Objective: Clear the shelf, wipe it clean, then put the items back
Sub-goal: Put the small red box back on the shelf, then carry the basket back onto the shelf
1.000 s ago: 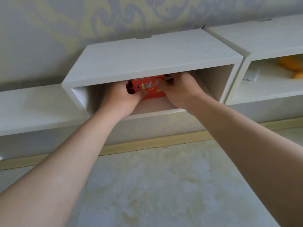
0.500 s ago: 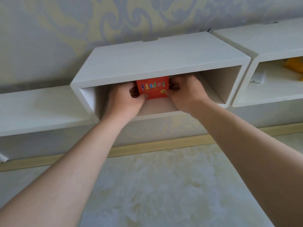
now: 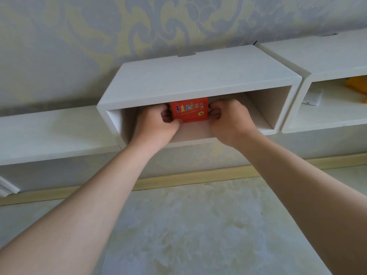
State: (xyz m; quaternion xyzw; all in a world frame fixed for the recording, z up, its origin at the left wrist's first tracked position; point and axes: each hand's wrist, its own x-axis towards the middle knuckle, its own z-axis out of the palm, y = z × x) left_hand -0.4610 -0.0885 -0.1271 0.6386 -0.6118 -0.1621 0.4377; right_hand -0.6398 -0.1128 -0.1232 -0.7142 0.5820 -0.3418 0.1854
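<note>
A patterned wall [image 3: 99, 46] carries the open white shelf [image 3: 198, 76]. A lower ledge [image 3: 49, 132] sits to its left and a second cubby [image 3: 327, 54] to its right, holding a yellow thing [image 3: 357, 86] and a small white item [image 3: 312, 98]. Inside the shelf, under its top board, the left hand [image 3: 153, 126] and right hand [image 3: 230, 120] grip the ends of a red box [image 3: 189, 112] with curled fingers.

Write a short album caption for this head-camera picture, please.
Reaching in: the left hand and the right hand hold a red box inside the white cube shelf.
</note>
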